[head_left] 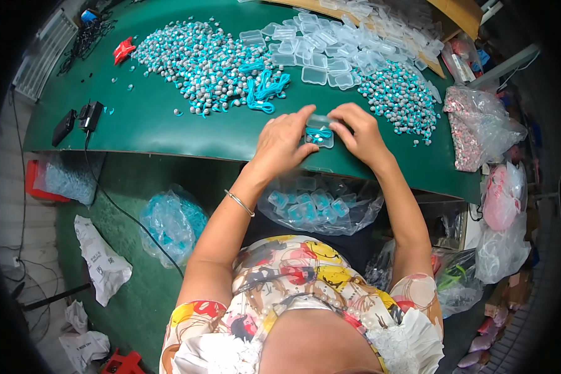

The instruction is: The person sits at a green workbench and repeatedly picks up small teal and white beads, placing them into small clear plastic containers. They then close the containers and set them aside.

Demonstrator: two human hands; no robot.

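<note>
Hands, left (282,144) and right (359,134), pinch small clear plastic case (320,134) at worktop (168,124) near edge; light, slippery, likely brittle: grip its rims.

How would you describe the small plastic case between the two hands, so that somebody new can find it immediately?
Start at the green table and go to its near edge, in the middle. There the left hand and the right hand meet around one small clear plastic case. Unlike the empty clear cases heaped at the far side, it has a blue cord inside and is the only one held.
</note>
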